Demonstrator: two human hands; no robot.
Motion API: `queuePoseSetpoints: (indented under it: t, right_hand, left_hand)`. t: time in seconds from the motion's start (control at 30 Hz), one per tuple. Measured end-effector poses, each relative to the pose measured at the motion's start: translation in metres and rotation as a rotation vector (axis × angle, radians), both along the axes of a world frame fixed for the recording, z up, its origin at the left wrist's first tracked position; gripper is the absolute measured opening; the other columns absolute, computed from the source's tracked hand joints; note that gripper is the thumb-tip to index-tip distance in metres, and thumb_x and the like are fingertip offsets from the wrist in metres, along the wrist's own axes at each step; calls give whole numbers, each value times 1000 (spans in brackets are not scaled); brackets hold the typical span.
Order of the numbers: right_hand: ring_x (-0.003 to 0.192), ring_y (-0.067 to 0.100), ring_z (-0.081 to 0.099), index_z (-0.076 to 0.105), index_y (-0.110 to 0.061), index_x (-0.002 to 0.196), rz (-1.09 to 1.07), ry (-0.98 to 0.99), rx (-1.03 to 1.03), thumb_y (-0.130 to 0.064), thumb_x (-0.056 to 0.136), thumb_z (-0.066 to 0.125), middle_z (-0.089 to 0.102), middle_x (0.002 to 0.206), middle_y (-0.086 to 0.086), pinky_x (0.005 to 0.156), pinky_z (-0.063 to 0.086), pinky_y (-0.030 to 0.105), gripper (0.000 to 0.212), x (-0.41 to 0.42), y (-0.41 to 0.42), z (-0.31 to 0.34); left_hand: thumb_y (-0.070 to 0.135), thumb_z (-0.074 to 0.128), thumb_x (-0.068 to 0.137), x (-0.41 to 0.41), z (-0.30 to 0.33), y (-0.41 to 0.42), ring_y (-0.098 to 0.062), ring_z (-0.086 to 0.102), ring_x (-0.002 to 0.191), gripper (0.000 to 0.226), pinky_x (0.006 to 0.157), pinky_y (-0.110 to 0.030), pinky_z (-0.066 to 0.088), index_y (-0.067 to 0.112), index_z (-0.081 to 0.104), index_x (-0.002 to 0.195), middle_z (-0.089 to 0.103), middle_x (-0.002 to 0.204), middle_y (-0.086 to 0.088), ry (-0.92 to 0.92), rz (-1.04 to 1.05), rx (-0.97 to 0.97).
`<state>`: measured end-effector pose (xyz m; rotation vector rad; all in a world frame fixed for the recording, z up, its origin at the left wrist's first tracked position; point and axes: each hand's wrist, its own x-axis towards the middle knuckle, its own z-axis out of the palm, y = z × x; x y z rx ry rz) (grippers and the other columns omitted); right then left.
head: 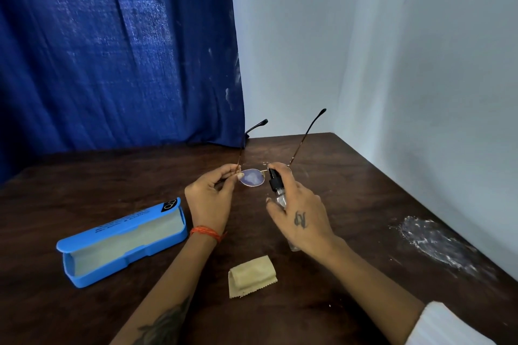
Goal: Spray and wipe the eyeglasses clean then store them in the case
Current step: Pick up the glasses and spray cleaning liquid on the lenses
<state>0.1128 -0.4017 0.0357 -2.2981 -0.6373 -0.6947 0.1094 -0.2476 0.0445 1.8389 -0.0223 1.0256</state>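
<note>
Eyeglasses (252, 176) pinched by left hand (208, 204); right hand (301, 217), gripping spray bottle (277, 190), hides one lens.

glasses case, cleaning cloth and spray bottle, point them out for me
glasses case (126, 256), head view, on the blue front wall of the open base
cleaning cloth (252, 274), head view, on the middle of the folded tan cloth
spray bottle (273, 178), head view, on the black spray head

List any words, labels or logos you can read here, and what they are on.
No text reads clearly.
Blue case lid: rows of dark print, too blurred to read.
Black tab at the lid's end: a white eyeglasses symbol, no words.
Right hand: a small tattoo, unreadable.
Spray bottle: no label visible.
</note>
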Motion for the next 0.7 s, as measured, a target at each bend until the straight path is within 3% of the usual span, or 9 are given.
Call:
queuePoseSetpoints:
  t: [0.1,0.27,0.37,0.5,0.7]
  right_hand:
    - [86,22,64,23,-36,135,-22,-7,43,-29,85,56,63,108,2,74,49,35,61,2,-2,-1]
    - [70,12,52,24,-32,136,-96,-31,84,-25,84,58,64,101,3,66,44,28,62,11,-18,3]
    - [71,13,51,26,-31,134,-115,8,75,-26,84,57,64,99,2,74,48,35,59,15,-27,3]
    - [71,11,52,27,-32,132,-100,24,39,-27,85,57,65,99,1,69,41,27,56,18,-28,-2]
    - [79,17,55,20,-38,137,-117,8,171,-32,86,55,56,95,-3,73,42,30,62,23,-33,-1]
  left_hand:
    - [2,70,75,1,-1,1,-4,65,86,25,79,-5,47,4,69,99,69,91,0,-18,4,-8]
    - [2,71,74,3,-1,3,0,64,83,24,76,-2,44,5,70,98,69,88,1,-34,16,-29]
    - [4,71,74,2,-1,5,8,60,81,28,76,0,44,6,68,101,67,89,5,-27,34,-12]
    - [4,70,75,1,0,6,9,60,81,28,76,-1,44,7,67,103,66,90,6,-12,31,-25]
    - [3,70,75,-1,1,6,10,62,79,27,76,-3,46,7,68,101,68,89,4,-12,18,-81]
